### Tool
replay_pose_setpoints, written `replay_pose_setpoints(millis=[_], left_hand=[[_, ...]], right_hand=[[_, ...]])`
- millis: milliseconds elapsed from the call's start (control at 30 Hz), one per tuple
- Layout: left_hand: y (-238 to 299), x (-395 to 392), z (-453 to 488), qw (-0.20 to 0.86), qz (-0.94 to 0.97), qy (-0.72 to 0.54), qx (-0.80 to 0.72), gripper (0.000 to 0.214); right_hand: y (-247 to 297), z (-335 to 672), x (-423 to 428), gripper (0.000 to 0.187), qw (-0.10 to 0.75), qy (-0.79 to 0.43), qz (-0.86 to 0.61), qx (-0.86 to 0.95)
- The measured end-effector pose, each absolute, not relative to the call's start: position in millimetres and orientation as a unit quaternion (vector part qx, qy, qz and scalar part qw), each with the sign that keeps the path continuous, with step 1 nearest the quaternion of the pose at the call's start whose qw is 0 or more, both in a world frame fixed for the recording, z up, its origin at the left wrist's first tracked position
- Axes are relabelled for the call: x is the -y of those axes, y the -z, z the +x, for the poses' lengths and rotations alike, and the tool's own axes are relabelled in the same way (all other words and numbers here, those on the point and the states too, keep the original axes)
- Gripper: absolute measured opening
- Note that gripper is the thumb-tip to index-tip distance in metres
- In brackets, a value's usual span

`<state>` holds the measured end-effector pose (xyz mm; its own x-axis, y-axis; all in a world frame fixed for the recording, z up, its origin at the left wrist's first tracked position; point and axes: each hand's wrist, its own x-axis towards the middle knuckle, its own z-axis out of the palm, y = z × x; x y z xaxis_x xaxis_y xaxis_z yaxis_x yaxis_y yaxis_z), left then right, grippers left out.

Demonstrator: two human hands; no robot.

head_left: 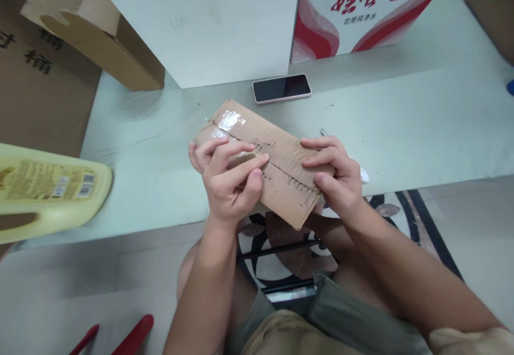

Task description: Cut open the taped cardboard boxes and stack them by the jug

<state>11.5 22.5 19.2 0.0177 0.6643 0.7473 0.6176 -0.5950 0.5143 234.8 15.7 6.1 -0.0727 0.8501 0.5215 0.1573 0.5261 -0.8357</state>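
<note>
A small brown cardboard box (281, 151), tilted, is held between my two hands above the near edge of the table. Shiny clear tape covers its far left end, and a seam runs along its upper face. My left hand (231, 178) grips the left side, with thumb and fingers at the seam near a raised flap. Around the right end my right hand (337, 173) is closed, fingers on the top face and thumb by the seam. Part of a white object (364, 175) shows behind the right hand; its kind is hidden.
A phone (281, 88) lies on the pale green tabletop (401, 125) beyond the box. Behind it stand a white carton (236, 28) and a red-and-white water carton (361, 12). On the left are an open cardboard box (132, 50) and a yellow jug (52, 194).
</note>
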Motion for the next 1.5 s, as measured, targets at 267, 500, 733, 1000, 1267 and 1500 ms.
replay_pose_setpoints(millis=[267, 500, 733, 1000, 1267, 1500], left_hand=[[-20.0, -22.9, 6.3, 0.061, 0.711, -0.539, -0.448, 0.019], [-20.6, -24.7, -2.1, 0.046, 0.736, -0.526, -0.424, 0.025], [-20.4, -27.3, -21.3, 0.055, 0.714, -0.551, -0.428, 0.027], [-19.1, -26.0, -22.9, 0.062, 0.692, -0.557, -0.454, 0.026], [-17.7, -26.5, -36.0, 0.07, 0.668, -0.565, -0.479, 0.025], [-19.1, -22.9, -53.4, 0.109, 0.519, -0.679, -0.508, 0.029]], right_hand=[[-5.3, 232.9, -15.7, 0.024, 0.571, -0.327, -0.359, 0.662], [11.1, 231.5, -22.8, 0.048, 0.613, -0.443, -0.358, 0.548], [28.6, 236.5, -38.6, 0.064, 0.458, -0.447, -0.559, 0.528], [-7.6, 231.5, -26.2, 0.063, 0.309, -0.532, -0.493, 0.615], [1.1, 236.8, -33.2, 0.04, 0.319, -0.553, -0.434, 0.635], [11.1, 231.1, -29.5, 0.058, 0.301, -0.535, -0.425, 0.665]])
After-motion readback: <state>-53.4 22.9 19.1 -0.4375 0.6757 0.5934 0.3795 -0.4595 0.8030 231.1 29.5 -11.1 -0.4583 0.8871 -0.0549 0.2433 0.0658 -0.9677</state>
